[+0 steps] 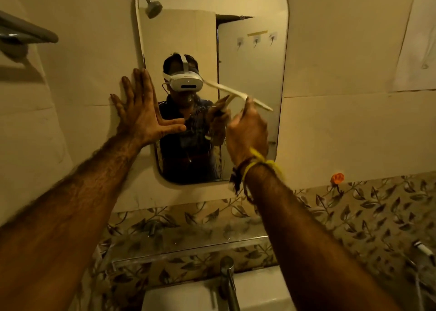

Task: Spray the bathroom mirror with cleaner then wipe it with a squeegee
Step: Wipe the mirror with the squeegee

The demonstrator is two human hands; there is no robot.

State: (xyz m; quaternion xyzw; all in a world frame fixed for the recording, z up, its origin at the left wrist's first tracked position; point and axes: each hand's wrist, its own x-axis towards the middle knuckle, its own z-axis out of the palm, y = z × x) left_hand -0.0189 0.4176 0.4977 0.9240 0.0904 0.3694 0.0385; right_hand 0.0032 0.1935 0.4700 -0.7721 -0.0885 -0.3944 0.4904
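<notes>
A chrome faucet (228,280) stood over a white sink (188,296) at the near edge. Behind them ran a band of leaf-patterned tiles (368,207) with a clear glass shelf (188,247) mounted across it. An orange hook (337,178) was stuck to the wall on the right, just above the tiles. A grey towel rail (26,31) jutted from the cream wall (330,126) at far left.

The left hand (144,112) lies flat across the mirror's (250,58) left edge. Bare glass lies open above the squeegee (236,93).
</notes>
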